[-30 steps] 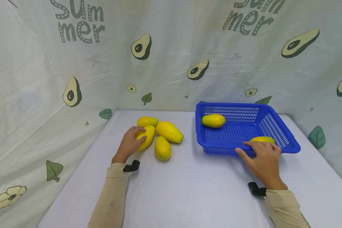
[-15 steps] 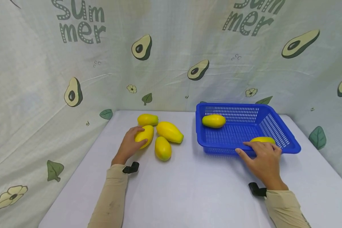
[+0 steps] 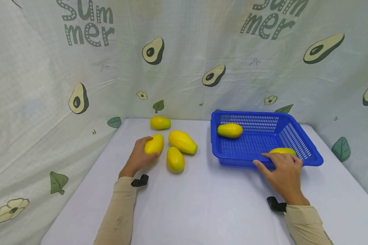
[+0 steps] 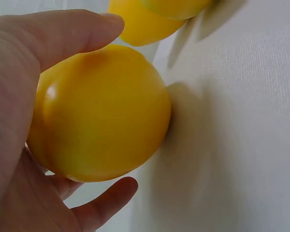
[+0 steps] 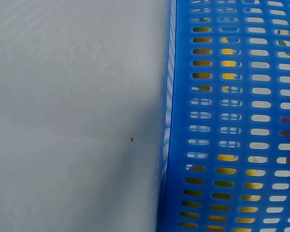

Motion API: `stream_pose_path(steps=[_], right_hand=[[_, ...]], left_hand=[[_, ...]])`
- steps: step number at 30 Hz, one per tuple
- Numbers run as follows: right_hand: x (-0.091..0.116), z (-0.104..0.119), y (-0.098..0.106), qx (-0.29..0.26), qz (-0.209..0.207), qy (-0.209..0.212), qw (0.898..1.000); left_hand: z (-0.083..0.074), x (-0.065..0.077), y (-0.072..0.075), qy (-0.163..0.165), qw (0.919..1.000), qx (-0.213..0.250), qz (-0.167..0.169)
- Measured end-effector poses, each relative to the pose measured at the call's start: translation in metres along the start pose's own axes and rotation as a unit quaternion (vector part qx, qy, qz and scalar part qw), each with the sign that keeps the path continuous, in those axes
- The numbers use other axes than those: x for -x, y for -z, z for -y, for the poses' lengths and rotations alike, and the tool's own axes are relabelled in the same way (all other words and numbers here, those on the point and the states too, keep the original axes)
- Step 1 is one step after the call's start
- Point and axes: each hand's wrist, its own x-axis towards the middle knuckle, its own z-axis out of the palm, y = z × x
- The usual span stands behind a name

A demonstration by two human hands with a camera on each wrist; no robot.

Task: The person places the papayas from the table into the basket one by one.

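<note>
My left hand [image 3: 139, 157] holds a smooth yellow papaya [image 3: 154, 144] from its left side. In the left wrist view the thumb [image 4: 82, 31] lies along one side of that papaya and the other fingers reach round the opposite side, close over the table. My right hand [image 3: 283, 173] grips the front rim of a blue plastic basket [image 3: 236, 158], fingers bent over the edge and thumb in front. Right behind those fingers, a papaya [image 3: 283, 150] inside the basket is partly hidden. Another papaya [image 3: 230, 130] lies at the basket's back left.
Beside the held fruit, a larger papaya [image 3: 182, 141] and a smaller papaya [image 3: 175, 160] lie to the right. One papaya [image 3: 160, 122] sits near the back edge of the white-covered table [image 3: 202, 204]. Behind hangs a cloth [image 3: 181, 98] printed with avocados.
The rearmost papaya on the table has shifted toward the back edge. The papaya in my left hand has moved slightly left, away from the others. My right hand stays at the basket rim.
</note>
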Motion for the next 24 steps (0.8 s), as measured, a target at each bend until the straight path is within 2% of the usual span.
stream_pose_path(steps=[7, 24], right_hand=[[0.001, 0.0016, 0.0004, 0.005, 0.011, -0.007, 1.0], [0.0007, 0.0012, -0.0007, 0.003, 0.004, -0.001, 1.0]], left_hand=[[0.0022, 0.0004, -0.0021, 0.017, 0.9998, 0.003, 0.006], [0.0028, 0.0008, -0.002, 0.016, 0.9999, 0.003, -0.001]])
